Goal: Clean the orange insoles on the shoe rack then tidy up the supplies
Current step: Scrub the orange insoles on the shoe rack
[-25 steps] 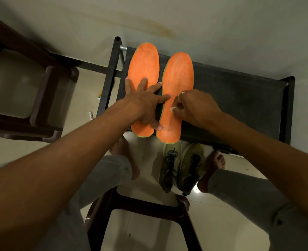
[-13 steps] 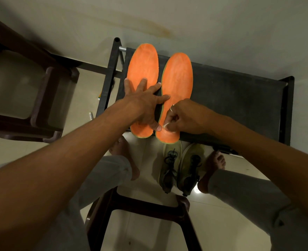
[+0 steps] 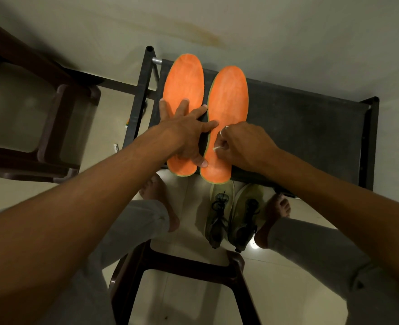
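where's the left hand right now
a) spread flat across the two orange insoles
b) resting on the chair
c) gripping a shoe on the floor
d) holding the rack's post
a: the left hand lies spread on the left insole, with forefinger and thumb reaching onto the right insole. The right hand pinches a small white thing against that insole.

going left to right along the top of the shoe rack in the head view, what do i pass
brown chair → rack's left bar → left insole → right insole → bare rack top → rack's right bar
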`<move>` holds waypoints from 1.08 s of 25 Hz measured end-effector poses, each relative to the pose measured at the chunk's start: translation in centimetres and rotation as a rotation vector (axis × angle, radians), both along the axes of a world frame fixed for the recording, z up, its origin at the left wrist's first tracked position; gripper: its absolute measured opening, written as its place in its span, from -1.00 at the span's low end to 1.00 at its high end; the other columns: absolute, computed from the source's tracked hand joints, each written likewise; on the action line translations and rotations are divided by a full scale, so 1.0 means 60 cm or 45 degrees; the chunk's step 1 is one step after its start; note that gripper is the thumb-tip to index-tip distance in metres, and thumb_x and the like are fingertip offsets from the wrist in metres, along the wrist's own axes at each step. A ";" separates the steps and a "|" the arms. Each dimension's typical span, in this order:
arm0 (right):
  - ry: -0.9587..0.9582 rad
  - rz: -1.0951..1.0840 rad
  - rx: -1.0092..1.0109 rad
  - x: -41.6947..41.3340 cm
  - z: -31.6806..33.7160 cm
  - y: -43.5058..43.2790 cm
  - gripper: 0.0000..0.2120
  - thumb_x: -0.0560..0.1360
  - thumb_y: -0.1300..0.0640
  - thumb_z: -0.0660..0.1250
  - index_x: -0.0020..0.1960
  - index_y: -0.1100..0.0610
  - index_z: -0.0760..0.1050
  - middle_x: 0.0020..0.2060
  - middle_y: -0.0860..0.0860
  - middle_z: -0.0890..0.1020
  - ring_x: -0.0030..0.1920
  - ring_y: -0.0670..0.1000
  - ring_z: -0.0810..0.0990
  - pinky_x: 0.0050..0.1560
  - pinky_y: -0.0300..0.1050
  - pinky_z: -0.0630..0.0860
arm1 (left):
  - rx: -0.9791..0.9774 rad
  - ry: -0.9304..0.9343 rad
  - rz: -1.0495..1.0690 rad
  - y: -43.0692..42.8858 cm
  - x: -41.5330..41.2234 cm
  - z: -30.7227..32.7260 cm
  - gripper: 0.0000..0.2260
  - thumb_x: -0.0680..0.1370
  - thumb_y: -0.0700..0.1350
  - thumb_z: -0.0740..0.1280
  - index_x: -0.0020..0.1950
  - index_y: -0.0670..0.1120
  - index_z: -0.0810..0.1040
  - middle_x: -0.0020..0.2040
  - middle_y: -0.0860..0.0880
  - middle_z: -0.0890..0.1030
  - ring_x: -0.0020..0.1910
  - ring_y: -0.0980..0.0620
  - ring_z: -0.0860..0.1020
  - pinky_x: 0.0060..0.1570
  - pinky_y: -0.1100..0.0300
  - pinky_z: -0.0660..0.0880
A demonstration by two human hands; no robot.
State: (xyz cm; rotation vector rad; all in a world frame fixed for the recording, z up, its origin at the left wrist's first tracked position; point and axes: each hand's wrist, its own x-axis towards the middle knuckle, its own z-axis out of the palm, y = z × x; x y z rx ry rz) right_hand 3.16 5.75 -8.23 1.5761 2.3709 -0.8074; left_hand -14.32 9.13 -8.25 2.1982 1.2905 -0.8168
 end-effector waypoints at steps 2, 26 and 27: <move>0.186 -0.030 -0.375 -0.003 0.014 0.004 -0.89 0.49 0.04 0.42 -0.06 0.05 0.68 -0.17 -0.10 0.70 -0.19 -0.13 0.64 -0.14 -0.13 0.59 | -0.003 0.007 0.006 -0.001 0.000 0.000 0.00 0.31 0.43 0.42 0.58 0.33 -0.11 0.63 0.08 -0.21 0.57 -0.23 -0.27 0.35 -0.54 -0.21; 0.246 -0.015 -0.286 0.000 0.011 0.002 -0.90 0.50 0.03 0.42 -0.05 0.03 0.67 -0.16 -0.12 0.68 -0.17 -0.11 0.61 -0.19 -0.26 0.52 | -0.009 0.022 0.000 0.000 -0.001 -0.003 0.01 0.31 0.44 0.41 0.58 0.33 -0.13 0.63 0.08 -0.22 0.57 -0.24 -0.27 0.34 -0.55 -0.19; 0.275 0.008 -0.432 0.000 0.018 0.004 -0.91 0.49 0.06 0.44 -0.05 0.04 0.68 -0.17 -0.13 0.68 -0.17 -0.14 0.62 -0.21 -0.32 0.50 | -0.010 0.027 -0.005 -0.001 0.001 -0.001 0.01 0.31 0.44 0.41 0.58 0.33 -0.12 0.63 0.07 -0.22 0.57 -0.24 -0.27 0.34 -0.54 -0.19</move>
